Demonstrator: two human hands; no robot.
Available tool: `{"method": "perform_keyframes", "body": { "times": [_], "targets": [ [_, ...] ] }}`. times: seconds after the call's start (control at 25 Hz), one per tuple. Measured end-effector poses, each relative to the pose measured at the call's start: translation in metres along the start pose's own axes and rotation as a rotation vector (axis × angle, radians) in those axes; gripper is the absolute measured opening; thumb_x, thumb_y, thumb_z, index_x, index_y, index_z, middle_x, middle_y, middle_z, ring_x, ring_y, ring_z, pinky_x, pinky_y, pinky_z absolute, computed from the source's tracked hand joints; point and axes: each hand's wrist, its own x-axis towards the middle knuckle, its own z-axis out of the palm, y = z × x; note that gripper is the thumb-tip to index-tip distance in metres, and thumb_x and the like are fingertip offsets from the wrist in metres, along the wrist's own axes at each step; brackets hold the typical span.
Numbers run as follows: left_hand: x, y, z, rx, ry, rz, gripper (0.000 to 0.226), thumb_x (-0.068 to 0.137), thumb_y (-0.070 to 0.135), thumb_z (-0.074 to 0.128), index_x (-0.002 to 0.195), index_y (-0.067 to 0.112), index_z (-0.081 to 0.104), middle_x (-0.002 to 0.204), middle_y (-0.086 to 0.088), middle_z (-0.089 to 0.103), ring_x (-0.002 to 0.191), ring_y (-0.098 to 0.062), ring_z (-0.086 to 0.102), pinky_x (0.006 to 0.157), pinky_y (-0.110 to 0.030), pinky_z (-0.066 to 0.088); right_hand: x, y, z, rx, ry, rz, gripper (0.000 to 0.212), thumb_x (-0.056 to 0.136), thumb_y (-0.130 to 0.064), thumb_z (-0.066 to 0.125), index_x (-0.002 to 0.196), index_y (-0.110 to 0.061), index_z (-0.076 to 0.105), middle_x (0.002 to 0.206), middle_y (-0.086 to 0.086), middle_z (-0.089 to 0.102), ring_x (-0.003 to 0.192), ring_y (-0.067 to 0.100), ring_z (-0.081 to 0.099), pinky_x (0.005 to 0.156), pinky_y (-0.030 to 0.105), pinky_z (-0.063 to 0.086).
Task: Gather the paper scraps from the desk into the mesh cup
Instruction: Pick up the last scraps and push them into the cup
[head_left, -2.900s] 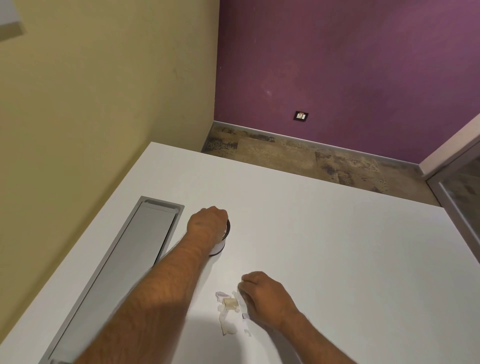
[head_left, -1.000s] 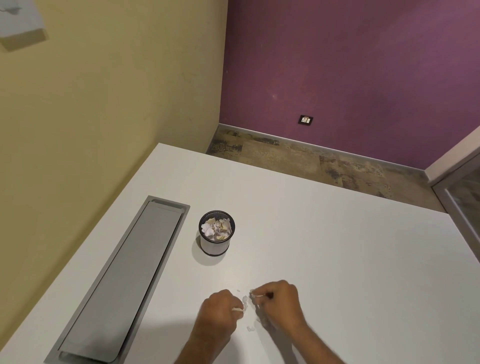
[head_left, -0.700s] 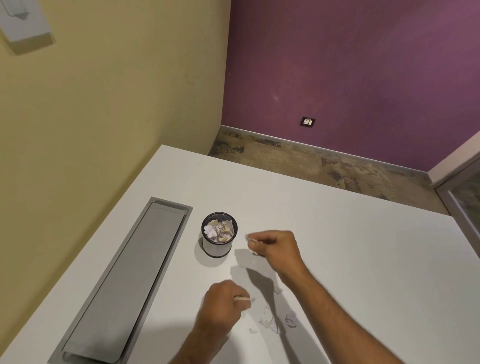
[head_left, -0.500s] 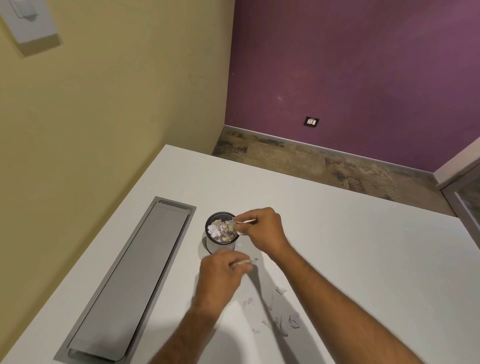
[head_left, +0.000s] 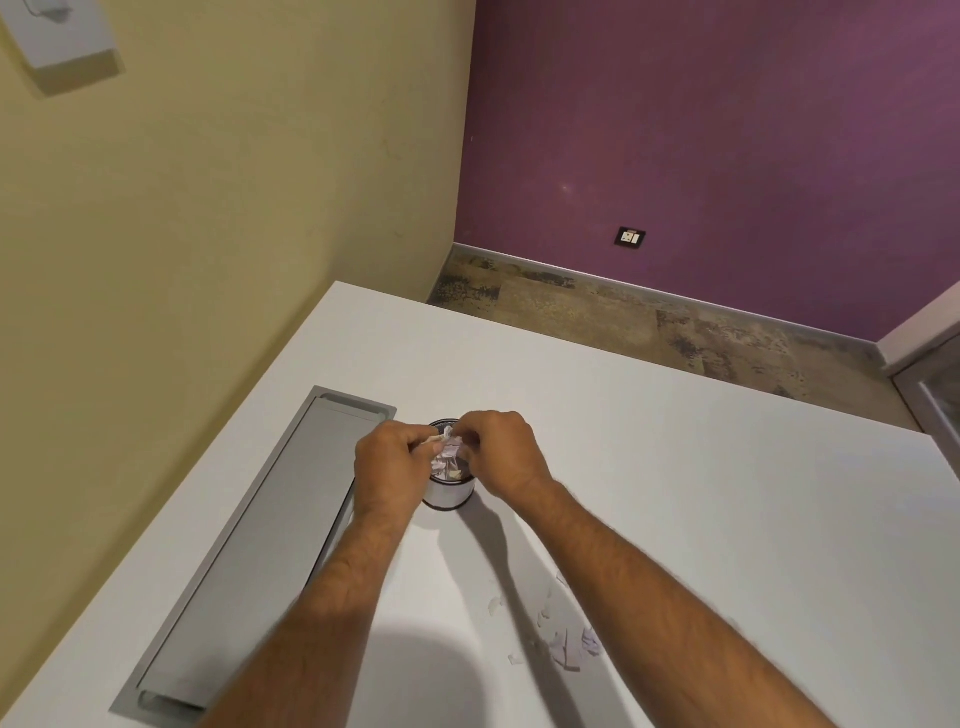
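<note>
The small dark mesh cup (head_left: 448, 496) stands on the white desk (head_left: 675, 493), filled with torn paper. Both my hands meet right above its mouth. My left hand (head_left: 392, 467) pinches a pale paper scrap (head_left: 432, 439) at its fingertips over the cup's left rim. My right hand (head_left: 501, 452) hovers over the right rim with fingers curled; whether it holds a scrap I cannot tell. Several loose paper scraps (head_left: 569, 642) lie on the desk near me, under my right forearm.
A long grey cable hatch (head_left: 249, 551) is set into the desk left of the cup. A yellow wall runs along the desk's left edge. The far desk edge drops to a mottled floor before a purple wall.
Both hands rose from the scrap pile near me to the cup; the right arrived first, then the left followed with its scrap. The camera tilted up slightly.
</note>
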Motion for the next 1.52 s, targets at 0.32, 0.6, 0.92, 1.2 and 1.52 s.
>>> {"method": "perform_keyframes", "body": {
  "times": [0.32,0.6,0.92,1.2,1.52],
  "targets": [
    [0.008,0.004,0.014,0.208,-0.125,0.011,0.021,0.077,0.009,0.079,0.096,0.017,0.076,0.089,-0.004,0.076,0.077,-0.019,0.067,0.072,-0.024,0.055,-0.005,0.008,0.000,0.261,0.037,0.065,0.041,0.074,-0.004,0.069,0.111,-0.020,0.066,0.099,-0.001,0.073,0.091,0.014,0.068,0.085,0.033,0.058],
    [0.014,0.006,0.015,0.512,-0.277,0.106,0.027,0.085,0.008,0.060,0.106,0.020,0.070,0.093,-0.015,0.061,0.089,-0.035,0.061,0.076,-0.037,0.055,-0.008,0.011,0.007,0.398,0.116,0.055,0.031,0.089,-0.006,0.059,0.117,-0.018,0.063,0.103,-0.001,0.071,0.092,0.013,0.068,0.088,0.030,0.056],
    [-0.002,0.020,0.005,0.377,-0.107,0.336,0.026,0.090,0.010,0.062,0.114,0.014,0.069,0.111,-0.003,0.070,0.106,-0.026,0.058,0.090,-0.040,0.049,-0.047,0.055,-0.001,0.397,0.258,0.126,0.026,0.084,-0.004,0.065,0.107,-0.015,0.071,0.106,-0.002,0.074,0.092,0.012,0.069,0.087,0.026,0.055],
    [-0.101,-0.017,0.050,0.407,-0.556,0.531,0.042,0.097,0.030,0.051,0.137,0.017,0.051,0.143,-0.002,0.051,0.134,-0.021,0.042,0.112,-0.032,0.035,-0.128,0.112,0.017,-0.151,-0.106,0.097,0.023,0.092,-0.016,0.042,0.081,-0.010,0.061,0.089,0.006,0.060,0.090,0.027,0.057,0.077,0.033,0.045],
    [-0.173,-0.083,0.064,0.533,-0.517,0.715,0.062,0.052,0.040,0.090,0.103,0.007,0.077,0.116,-0.010,0.072,0.108,-0.023,0.068,0.102,-0.033,0.038,-0.197,0.097,0.048,-0.186,-0.109,-0.173,0.025,0.087,-0.021,0.043,0.099,-0.014,0.064,0.104,0.000,0.062,0.100,0.020,0.058,0.079,0.026,0.050]
  ]
}}
